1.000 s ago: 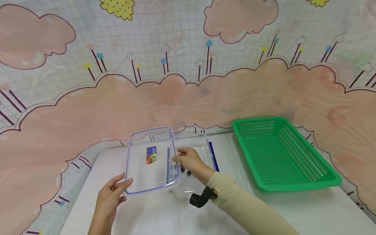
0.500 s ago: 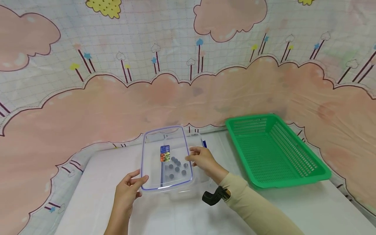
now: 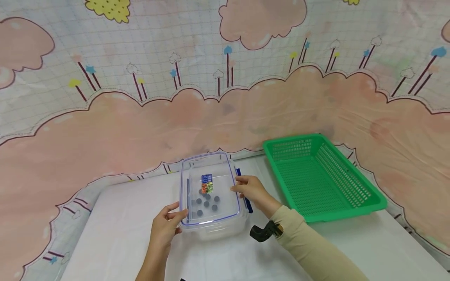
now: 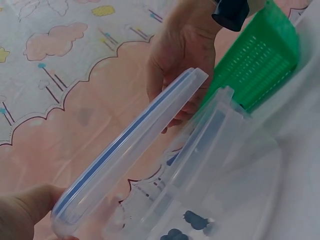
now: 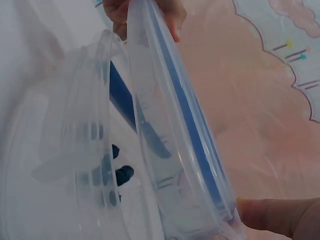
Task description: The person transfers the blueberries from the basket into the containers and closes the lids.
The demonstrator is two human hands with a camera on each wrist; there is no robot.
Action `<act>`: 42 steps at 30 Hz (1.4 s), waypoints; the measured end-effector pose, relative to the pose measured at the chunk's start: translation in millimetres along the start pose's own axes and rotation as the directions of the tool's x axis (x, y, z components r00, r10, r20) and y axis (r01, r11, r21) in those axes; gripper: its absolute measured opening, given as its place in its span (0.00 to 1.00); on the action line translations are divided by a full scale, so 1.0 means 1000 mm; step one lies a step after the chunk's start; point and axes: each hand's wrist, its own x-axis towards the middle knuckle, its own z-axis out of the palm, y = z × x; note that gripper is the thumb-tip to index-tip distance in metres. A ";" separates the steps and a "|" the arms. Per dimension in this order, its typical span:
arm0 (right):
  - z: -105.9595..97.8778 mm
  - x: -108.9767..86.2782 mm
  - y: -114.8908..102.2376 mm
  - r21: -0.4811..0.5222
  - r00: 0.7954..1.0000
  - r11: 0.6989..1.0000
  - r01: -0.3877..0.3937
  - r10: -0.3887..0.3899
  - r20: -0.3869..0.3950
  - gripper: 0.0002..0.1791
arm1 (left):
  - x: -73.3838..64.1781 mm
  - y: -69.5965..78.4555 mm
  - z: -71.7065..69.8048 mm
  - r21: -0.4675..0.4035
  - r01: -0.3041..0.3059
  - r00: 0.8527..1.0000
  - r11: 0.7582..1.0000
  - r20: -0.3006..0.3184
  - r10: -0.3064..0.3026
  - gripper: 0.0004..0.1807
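A clear plastic lid (image 3: 224,171) with a blue sealing ring and a printed label is held just above a clear food container (image 3: 222,230). My left hand (image 3: 166,224) pinches the lid's left edge, thumb on top. On the opposite edge my right hand (image 3: 254,193) pinches it the same way. Both wrist views show a gap between the lid (image 4: 127,142) and the container (image 4: 252,165). Inside the container lie several small dark round things (image 5: 124,175), also seen through the lid; their kind is unclear. Some fingers are hidden under the lid.
A green perforated plastic basket (image 3: 320,183) stands to the right of the container. Blue clip flaps (image 3: 248,205) show at the container's right side. White cloth (image 3: 123,218) covers the table, and a patterned cloth wall (image 3: 168,128) rises behind it.
Both hands have carried the lid rightward, from left of the container to over it. The dark round things now show through the lid. The head view has shifted slightly to the right.
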 end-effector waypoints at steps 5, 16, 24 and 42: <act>-0.005 0.002 0.007 -0.009 1.000 1.000 0.012 -0.013 -0.016 0.26 | 0.003 -0.003 0.009 -0.003 -0.012 1.000 1.000 0.006 0.013 0.29; -0.011 0.008 0.015 -0.055 0.999 0.998 0.007 -0.009 -0.039 0.25 | 0.007 -0.009 0.022 0.059 -0.025 1.000 0.998 -0.009 0.025 0.29; -0.013 0.007 0.021 -0.040 0.998 0.999 -0.019 0.017 -0.052 0.23 | 0.006 -0.008 0.024 0.137 -0.047 0.999 0.990 -0.018 0.050 0.29; -0.010 0.002 0.027 -0.094 0.998 0.995 0.016 -0.022 -0.057 0.23 | 0.003 -0.015 0.025 0.168 -0.046 0.998 0.985 -0.037 0.053 0.29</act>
